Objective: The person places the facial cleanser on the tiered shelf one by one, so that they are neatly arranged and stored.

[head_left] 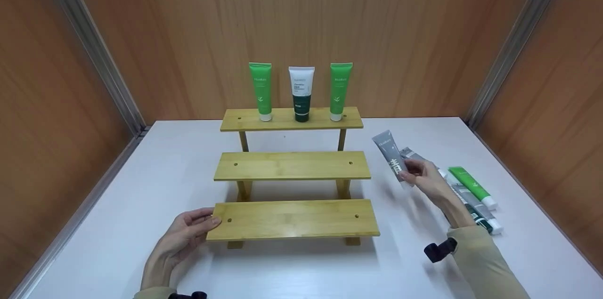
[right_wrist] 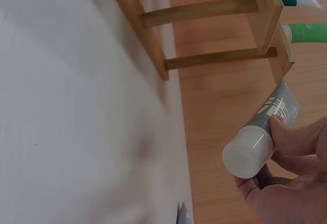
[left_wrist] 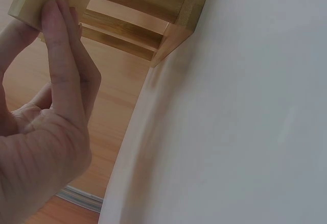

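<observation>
A three-step bamboo rack point(head_left: 293, 218) stands on the white table. My left hand point(head_left: 184, 238) pinches the left end of its lowest step, thumb on top and fingers beneath; the left wrist view shows the fingertips point(left_wrist: 52, 20) against the wood. To the right of the rack, my right hand point(head_left: 426, 180) holds a grey squeeze tube point(head_left: 390, 152) above the table, near its white cap point(right_wrist: 244, 155). On the top step stand a green tube point(head_left: 261, 89), a white and dark green tube point(head_left: 301, 89) and another green tube point(head_left: 340, 89), caps down.
Several tubes lie in a group on the table at the right, among them a green tube point(head_left: 470, 182) and a grey tube point(head_left: 473, 199), partly behind my right hand and forearm. Wooden panels point(head_left: 292, 16) with metal corner strips enclose the table at the back and sides.
</observation>
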### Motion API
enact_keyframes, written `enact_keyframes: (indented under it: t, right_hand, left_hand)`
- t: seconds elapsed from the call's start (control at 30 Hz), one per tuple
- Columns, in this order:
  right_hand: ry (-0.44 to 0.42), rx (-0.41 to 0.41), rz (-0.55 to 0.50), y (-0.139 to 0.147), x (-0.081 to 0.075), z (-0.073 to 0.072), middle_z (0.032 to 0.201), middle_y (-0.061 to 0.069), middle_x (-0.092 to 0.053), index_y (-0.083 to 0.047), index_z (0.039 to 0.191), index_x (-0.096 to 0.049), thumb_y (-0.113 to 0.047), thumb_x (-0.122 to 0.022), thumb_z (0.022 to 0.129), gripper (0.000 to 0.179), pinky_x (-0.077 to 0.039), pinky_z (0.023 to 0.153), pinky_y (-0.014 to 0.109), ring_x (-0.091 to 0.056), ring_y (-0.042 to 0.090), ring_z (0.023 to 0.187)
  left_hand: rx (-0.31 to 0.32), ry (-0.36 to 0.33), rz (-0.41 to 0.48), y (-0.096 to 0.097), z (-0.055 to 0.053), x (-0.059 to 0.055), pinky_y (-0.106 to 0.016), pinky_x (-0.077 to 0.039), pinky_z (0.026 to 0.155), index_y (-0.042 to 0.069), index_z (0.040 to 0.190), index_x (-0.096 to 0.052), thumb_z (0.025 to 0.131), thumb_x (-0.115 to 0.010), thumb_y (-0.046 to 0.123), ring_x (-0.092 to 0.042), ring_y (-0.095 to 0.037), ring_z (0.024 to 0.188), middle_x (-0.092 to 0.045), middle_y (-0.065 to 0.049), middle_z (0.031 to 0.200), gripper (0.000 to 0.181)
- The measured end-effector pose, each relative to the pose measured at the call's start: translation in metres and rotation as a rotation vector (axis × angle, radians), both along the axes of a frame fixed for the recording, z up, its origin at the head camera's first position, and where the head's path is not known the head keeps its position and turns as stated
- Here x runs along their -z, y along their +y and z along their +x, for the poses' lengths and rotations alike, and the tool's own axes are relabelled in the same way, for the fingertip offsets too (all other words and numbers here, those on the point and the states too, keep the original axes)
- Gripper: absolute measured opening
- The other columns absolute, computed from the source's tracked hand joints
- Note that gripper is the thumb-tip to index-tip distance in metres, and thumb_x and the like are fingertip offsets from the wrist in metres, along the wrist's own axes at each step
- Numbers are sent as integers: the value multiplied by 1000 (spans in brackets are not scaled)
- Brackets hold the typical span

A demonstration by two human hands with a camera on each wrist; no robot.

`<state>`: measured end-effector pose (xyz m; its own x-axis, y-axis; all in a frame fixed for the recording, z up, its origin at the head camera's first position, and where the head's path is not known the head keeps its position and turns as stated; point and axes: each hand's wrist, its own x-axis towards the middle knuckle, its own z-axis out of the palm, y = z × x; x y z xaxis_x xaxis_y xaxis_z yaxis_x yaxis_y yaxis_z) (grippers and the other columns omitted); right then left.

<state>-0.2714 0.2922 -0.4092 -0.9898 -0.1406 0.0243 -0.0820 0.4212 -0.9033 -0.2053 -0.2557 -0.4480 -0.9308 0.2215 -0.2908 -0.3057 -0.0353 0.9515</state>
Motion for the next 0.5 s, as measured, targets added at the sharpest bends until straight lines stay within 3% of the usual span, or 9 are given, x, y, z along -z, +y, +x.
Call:
enact_keyframes:
  t: [0.5]
  right_hand:
    - [21,9,-95,-19,-26,9,127,16,-55,9,147,-41,-14,-56,103,51,-51,90,15,-57,13,107]
  left_hand:
    - [-14,-20,2,1,-1,-1,-21,-60,89,-9,143,-43,94,-71,14,-71,-9,97,-72,2,105,60]
